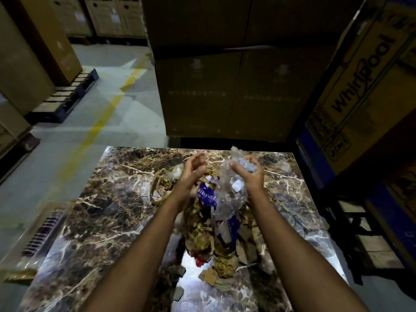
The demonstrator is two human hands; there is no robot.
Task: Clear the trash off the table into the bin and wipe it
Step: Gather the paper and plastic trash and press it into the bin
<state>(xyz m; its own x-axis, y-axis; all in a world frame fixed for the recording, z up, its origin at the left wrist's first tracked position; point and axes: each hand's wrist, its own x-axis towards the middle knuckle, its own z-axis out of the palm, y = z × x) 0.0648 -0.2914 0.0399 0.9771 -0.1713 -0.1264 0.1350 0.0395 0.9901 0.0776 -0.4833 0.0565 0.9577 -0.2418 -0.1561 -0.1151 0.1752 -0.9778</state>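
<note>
The table (108,212) is glossy brown marble veined white. On it lies crumpled paper (203,239), matt and tan — above that, crinkled clear plastic (227,192), shiny. Beyond the table stand matt cardboard boxes (225,93).

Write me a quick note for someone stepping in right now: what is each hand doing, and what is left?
Right hand grips crumpled clear plastic wrap, lifted above the pile. Left hand is open, holding nothing.
A trash pile of torn cardboard, paper and wrappers lies along the middle of the marble table.
No bin is in view.
Left: bin the plastic, clear the pile, wipe the table.
</note>
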